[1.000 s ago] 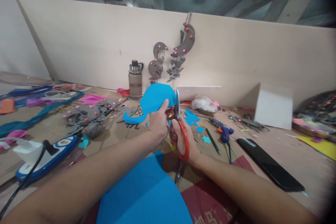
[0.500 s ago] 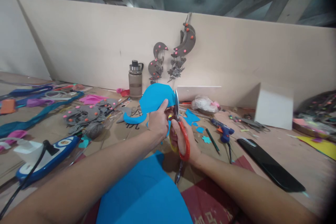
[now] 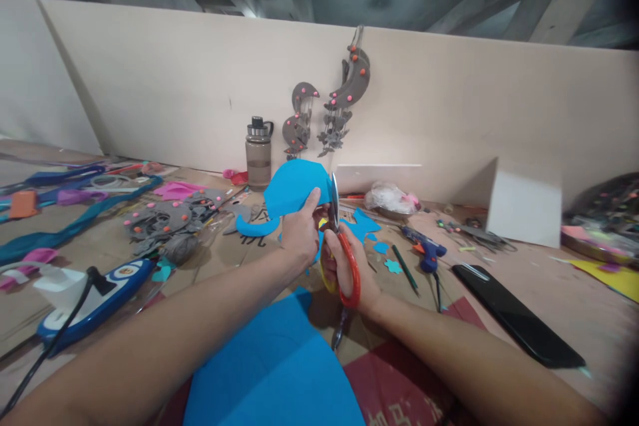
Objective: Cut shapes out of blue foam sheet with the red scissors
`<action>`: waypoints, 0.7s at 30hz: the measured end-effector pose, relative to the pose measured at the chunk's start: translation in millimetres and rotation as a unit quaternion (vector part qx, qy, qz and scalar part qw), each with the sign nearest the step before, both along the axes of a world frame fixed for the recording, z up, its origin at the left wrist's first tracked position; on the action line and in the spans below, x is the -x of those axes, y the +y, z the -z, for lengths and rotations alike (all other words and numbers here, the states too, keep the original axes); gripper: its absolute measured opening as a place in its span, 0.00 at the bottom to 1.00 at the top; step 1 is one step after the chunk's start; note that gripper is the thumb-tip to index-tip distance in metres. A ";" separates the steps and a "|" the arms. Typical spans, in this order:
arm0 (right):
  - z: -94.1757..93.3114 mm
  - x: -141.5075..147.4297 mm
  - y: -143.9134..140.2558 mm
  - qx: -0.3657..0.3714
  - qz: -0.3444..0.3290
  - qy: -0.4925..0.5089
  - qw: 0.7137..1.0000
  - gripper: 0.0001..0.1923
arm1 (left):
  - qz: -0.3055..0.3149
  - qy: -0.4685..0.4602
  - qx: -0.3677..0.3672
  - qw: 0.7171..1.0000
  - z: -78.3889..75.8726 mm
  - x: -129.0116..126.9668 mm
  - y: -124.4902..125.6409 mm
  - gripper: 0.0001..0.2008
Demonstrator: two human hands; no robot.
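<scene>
My left hand pinches a rounded piece of blue felt, thumb on top, and holds it up over the table. My right hand is closed round the handles of red-handled scissors. Their blades point upward at the right edge of the felt piece; whether they are cutting into it I cannot tell. A curved blue strip shows just below the felt piece. Closer to me lies a large blue sheet, partly behind my forearms. Small blue cutouts lie to the right of my right hand.
A water bottle stands by the back board, where grey moon-shaped hangings hang. On the right are a green pencil, a glue gun and a black phone-like slab. A power strip and grey felt pieces lie left.
The view has shifted slightly. Both hands keep their grip on the felt piece and the scissors, which have barely moved.
</scene>
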State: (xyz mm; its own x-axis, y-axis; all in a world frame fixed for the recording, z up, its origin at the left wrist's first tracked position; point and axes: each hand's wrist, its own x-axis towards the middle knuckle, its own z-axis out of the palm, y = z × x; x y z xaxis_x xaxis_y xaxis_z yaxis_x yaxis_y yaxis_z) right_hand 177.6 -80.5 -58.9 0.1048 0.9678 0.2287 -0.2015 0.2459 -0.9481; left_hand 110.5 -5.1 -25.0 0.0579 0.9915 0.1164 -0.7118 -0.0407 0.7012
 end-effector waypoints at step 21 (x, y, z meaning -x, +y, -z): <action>9.9 5.4 -5.6 -0.005 -0.018 0.035 0.999 0.19 | -0.002 0.303 -0.220 0.927 21.2 75.3 -17.4 0.14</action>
State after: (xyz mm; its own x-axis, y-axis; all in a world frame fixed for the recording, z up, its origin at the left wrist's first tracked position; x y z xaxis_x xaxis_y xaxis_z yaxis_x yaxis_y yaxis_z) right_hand 172.2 -86.2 -68.8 0.0870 0.9689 0.2315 -0.2764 0.2467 -0.9288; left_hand 35.2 -22.5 -46.3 0.2405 0.8567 0.4563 -0.1906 -0.4193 0.8876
